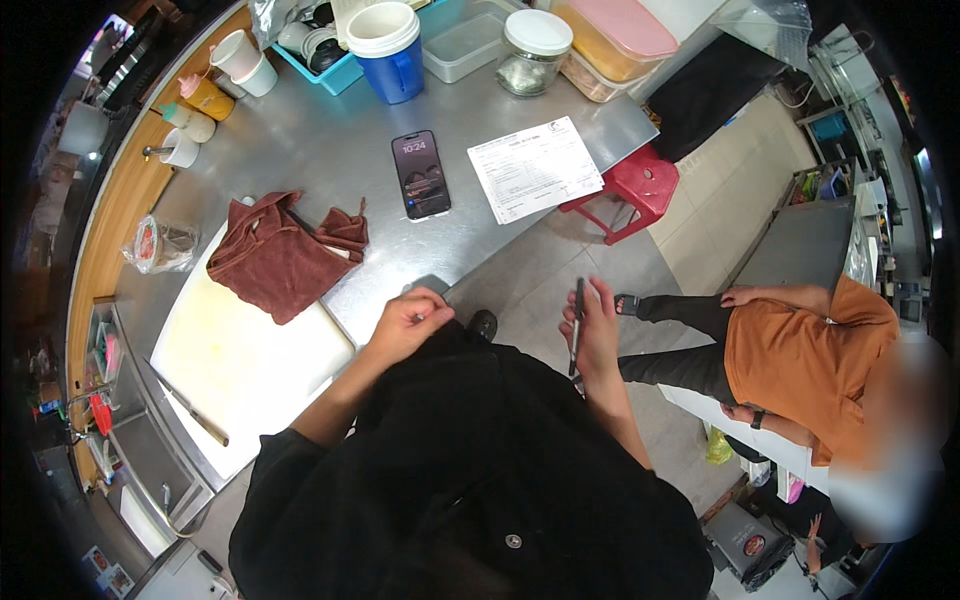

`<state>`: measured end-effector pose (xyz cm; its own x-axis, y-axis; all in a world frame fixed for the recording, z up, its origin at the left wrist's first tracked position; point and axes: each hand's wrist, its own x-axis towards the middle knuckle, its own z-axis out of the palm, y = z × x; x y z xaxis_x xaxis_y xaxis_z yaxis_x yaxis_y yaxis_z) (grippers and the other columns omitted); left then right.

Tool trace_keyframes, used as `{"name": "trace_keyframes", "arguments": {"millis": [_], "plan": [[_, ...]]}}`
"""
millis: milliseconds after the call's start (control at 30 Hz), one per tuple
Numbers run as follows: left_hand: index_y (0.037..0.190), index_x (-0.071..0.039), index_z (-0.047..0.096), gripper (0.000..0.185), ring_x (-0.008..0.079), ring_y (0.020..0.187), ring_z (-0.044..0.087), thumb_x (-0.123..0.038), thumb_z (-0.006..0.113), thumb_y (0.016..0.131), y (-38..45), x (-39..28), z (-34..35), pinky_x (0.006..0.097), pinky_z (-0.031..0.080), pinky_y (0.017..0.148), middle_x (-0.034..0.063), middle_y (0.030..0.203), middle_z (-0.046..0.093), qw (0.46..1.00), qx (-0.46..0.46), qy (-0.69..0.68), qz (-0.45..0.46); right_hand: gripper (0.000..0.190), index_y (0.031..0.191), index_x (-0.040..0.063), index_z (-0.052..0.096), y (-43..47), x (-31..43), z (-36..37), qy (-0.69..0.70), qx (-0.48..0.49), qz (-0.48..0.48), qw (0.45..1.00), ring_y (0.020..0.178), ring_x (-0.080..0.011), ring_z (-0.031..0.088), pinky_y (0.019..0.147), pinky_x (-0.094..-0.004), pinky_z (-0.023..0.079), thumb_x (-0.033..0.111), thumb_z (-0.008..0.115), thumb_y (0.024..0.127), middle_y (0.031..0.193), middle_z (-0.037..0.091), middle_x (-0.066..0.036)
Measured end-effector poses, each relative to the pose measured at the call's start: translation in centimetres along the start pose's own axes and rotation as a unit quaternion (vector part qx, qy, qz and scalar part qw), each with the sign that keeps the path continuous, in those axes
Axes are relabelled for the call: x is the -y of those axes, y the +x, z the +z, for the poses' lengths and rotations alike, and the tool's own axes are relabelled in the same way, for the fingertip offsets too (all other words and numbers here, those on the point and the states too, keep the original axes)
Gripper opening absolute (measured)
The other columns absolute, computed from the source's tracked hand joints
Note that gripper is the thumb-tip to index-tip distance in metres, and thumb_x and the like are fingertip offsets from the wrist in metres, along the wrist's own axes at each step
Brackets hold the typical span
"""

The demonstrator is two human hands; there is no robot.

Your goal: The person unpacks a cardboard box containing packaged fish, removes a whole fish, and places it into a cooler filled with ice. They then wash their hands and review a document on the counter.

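My right hand point(598, 337) grips a slim black-and-grey pen point(576, 330), held upright in the picture above the floor. My left hand point(409, 322) is at the steel counter's front edge, close to my dark clothing. Its fingers are curled in, and whether something small sits between them is unclear. Ahead on the steel counter point(322, 142) lie a phone point(421, 175) with its screen lit and a printed paper form point(535, 170) bearing writing. To the left, a crumpled brown cloth point(277, 259) rests across a white cutting board point(217, 352).
A knife point(187, 405) lies on the board's left side, beside a sink point(157, 442). Along the back stand a blue jug point(394, 71), a glass jar point(531, 64) and plastic boxes point(619, 41). A red stool point(637, 187) is by the counter. A person in orange point(802, 360) stands at right.
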<state>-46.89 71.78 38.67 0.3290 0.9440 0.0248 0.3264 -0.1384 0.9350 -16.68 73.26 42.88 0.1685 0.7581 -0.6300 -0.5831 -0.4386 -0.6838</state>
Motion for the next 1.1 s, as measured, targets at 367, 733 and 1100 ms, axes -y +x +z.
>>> {"name": "trace_keyframes", "arguments": {"millis": [367, 733, 1100], "plan": [[0.113, -0.017, 0.064, 0.027, 0.0181, 0.098, 0.061, -0.029, 0.067, 0.089, 9.9, -8.8, -3.2, 0.047, 0.033, 0.1, -0.0001, 0.101, 0.066, 0.871, 0.191, 0.379, 0.248, 0.029, 0.12, 0.005, 0.057, 0.0, 0.8, 6.3, -0.201, 0.28, 0.091, 0.934, 0.08, -0.0161, 0.065, 0.065, -0.0275, 0.051, 0.022, 0.062, 0.097, 0.099, 0.066, -0.009], [0.109, -0.016, 0.065, 0.028, 0.0236, 0.084, 0.062, -0.032, 0.071, 0.088, 11.9, -7.1, 0.3, 0.0371, 0.039, 0.08, 0.0031, 0.088, 0.065, 0.955, 0.149, 0.219, 0.136, 0.043, 0.122, -0.002, 0.062, 3.7, 5.6, 1.8, -0.194, 0.305, -0.083, 0.929, 0.082, -0.0171, 0.062, 0.071, -0.0314, 0.05, 0.036, 0.055, 0.102, 0.083, 0.065, -0.006], [0.131, -0.01, 0.053, 0.067, 0.035, 0.105, 0.06, -0.025, 0.078, 0.07, 16.8, -0.6, 6.9, 0.0444, 0.053, 0.089, 0.0149, 0.116, 0.058, 0.913, -0.128, 0.375, -0.1, 0.034, 0.068, 0.0, 0.056, 22.7, 10.7, -2.9, -0.576, 0.102, -0.426, 0.69, 0.069, -0.0235, 0.062, 0.066, -0.0351, 0.048, 0.026, 0.07, 0.085, 0.072, 0.065, -0.013]]}}
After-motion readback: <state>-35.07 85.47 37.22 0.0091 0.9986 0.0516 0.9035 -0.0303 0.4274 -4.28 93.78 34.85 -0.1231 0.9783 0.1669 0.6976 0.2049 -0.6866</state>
